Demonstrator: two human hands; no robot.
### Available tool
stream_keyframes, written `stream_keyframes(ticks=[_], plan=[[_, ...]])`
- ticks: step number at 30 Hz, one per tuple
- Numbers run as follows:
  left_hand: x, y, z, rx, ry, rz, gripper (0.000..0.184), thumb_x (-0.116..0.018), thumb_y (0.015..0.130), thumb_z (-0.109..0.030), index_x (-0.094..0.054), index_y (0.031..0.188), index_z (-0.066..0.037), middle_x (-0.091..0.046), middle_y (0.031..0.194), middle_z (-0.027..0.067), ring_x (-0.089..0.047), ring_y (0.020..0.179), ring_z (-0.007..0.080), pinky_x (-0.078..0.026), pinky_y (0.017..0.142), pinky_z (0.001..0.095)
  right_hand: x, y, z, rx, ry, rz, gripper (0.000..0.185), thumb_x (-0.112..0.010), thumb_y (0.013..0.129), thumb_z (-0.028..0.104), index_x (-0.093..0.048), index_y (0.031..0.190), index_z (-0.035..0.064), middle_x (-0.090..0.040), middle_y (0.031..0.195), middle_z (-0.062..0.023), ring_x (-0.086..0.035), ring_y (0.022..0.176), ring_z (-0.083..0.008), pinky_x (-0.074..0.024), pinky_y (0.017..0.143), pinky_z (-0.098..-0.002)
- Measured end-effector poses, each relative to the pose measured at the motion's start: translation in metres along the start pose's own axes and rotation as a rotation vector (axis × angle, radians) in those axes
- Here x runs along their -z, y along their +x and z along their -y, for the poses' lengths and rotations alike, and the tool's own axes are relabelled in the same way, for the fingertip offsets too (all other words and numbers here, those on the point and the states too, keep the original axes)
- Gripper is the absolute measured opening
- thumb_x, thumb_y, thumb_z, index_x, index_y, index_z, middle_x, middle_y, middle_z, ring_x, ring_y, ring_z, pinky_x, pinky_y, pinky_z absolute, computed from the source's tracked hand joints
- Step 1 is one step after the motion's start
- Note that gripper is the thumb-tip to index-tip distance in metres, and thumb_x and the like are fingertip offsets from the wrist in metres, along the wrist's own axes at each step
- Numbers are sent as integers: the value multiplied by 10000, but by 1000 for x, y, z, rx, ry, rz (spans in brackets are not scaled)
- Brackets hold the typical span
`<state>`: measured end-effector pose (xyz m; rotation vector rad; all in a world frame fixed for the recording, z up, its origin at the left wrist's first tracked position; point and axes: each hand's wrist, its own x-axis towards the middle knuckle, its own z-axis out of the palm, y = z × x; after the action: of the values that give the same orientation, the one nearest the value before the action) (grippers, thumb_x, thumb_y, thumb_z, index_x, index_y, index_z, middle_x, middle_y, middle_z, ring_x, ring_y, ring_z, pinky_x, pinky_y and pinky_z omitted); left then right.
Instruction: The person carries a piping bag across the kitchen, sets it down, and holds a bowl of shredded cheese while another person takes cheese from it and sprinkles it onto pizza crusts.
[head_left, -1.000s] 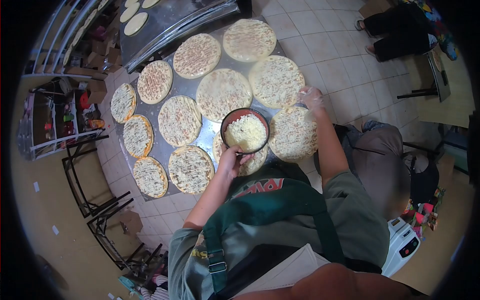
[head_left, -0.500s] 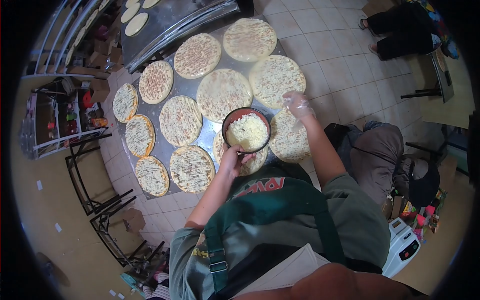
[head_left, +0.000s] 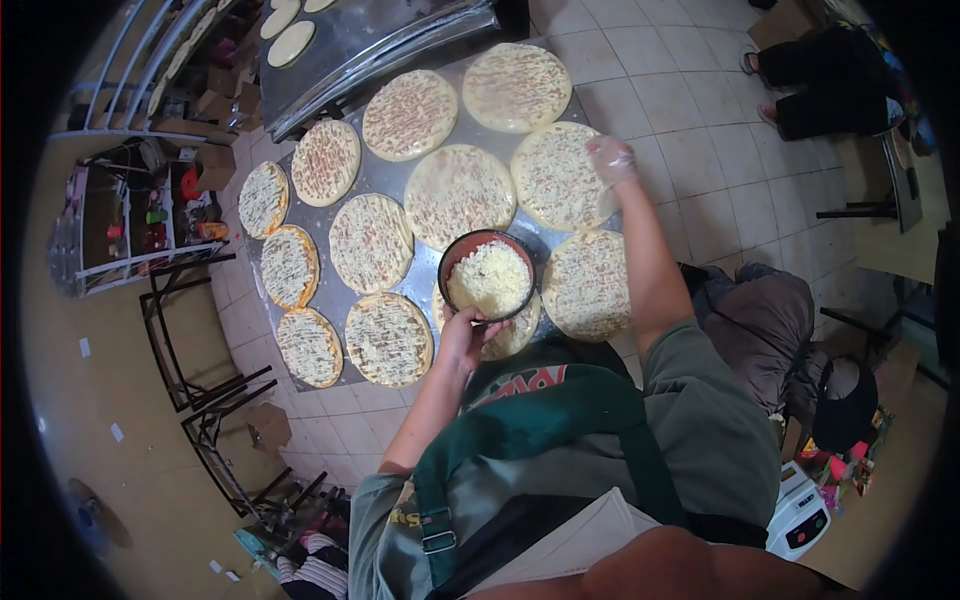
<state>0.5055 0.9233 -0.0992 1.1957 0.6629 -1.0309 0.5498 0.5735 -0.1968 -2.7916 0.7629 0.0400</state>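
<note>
My left hand (head_left: 462, 338) grips the near rim of a round dark bowl (head_left: 447, 268) with a reddish inside. Grated white cheese (head_left: 492, 275) partly fills it. The bowl is held above a pizza (head_left: 512, 338) and hides most of it. My right hand (head_left: 611, 160), in a clear plastic glove, is over the right edge of a cheese-topped pizza (head_left: 562, 178). Its fingers look curled together; whatever they hold is hidden. Below that hand, my forearm passes over the edge of another topped pizza (head_left: 588, 285).
Several more topped pizzas (head_left: 460, 197) cover the metal table (head_left: 425, 272). Behind it stands a second metal surface (head_left: 365, 50) with plain dough rounds. A person (head_left: 760, 320) is bent down at my right; another person's legs (head_left: 830, 85) show farther back. Black metal frames (head_left: 185, 340) stand left.
My right hand has moved away from me, up along the right-hand pizza's edge. The view has shifted slightly; my left hand still holds the bowl in nearly the same place.
</note>
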Motion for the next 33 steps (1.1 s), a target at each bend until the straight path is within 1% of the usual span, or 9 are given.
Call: stream_keyframes(ticks=[4, 9, 11, 13, 19, 21, 23, 25, 33], plan=[[5, -2, 5, -22, -25, -20, 343, -373, 680, -30, -345, 993, 105, -482, 907, 206, -537, 781, 288, -473, 679, 287, 33, 14, -18, 84, 10, 40, 183, -462, 717, 164, -606, 768, 64, -602, 755, -97, -579, 686, -218, -450, 597, -297], [-9, -24, 0, -89, -86, -59, 467, -382, 673, 0, -240, 1118, -11, -430, 998, 195, -520, 806, 316, -477, 658, 340, 89, -11, 55, 92, 993, 509, 264, -551, 717, 246, -582, 901, 58, -594, 850, -83, -560, 699, -208, -440, 616, -279], [-14, -33, -4, -96, -112, -105, 553, -398, 661, 17, -172, 1152, -104, -372, 1069, 186, -509, 817, 332, -483, 639, 364, 96, -44, 101, 460, 838, 843, 329, -562, 713, 293, -565, 935, 50, -558, 950, -112, -537, 824, -230, -428, 695, -309], [-10, -37, -4, -79, -88, -55, 600, -416, 657, 21, -147, 1176, -119, -359, 1085, 174, -518, 800, 317, -499, 610, 352, 82, -91, 144, 950, 512, 723, 344, -570, 723, 243, -521, 999, 44, -546, 965, -124, -509, 914, -226, -396, 797, -320], [41, -51, 13, -195, -30, 82, 634, -439, 641, 25, -185, 1202, -128, -475, 934, 149, -572, 639, 248, -511, 490, 291, 83, -196, 225, 959, 128, 445, 413, -498, 741, 318, -473, 1057, 54, -478, 1070, -148, -426, 1029, -288, -327, 882, -369], [64, -74, 22, -172, -41, 72, 655, -443, 636, 21, -176, 1214, -132, -481, 921, 145, -570, 623, 237, -512, 490, 291, 92, -214, 246, 865, 12, 913, 415, -505, 734, 314, -477, 1053, 50, -469, 1076, -155, -412, 1040, -293, -322, 883, -372], [89, -92, 38, -138, -46, 71, 676, -446, 631, 18, -166, 1227, -136, -487, 908, 142, -569, 607, 225, -512, 490, 290, 56, -231, 244, 966, 3, 881, 420, -511, 727, 297, -475, 1046, 25, -475, 1055, -168, -424, 1021, -294, -336, 866, -368], [115, -103, 56, -189, -12, 37, 713, -445, 628, 19, -129, 1247, -136, -484, 915, 148, -565, 588, 223, -513, 492, 290, 14, -245, 249, 1043, 240, 458, 418, -494, 716, 320, -493, 1020, 34, -506, 1006, -175, -474, 952, -321, -370, 819, -385], [231, -166, 118, -252, -247, -127, 687, -439, 618, 6, -120, 1215, -116, -440, 1008, 185, -564, 677, 272, -512, 508, 315, 9, -365, 359, 1125, -46, 817, 418, -534, 685, 351, -535, 1003, 80, -527, 1002, -150, -503, 935, -288, -385, 804, -385]])
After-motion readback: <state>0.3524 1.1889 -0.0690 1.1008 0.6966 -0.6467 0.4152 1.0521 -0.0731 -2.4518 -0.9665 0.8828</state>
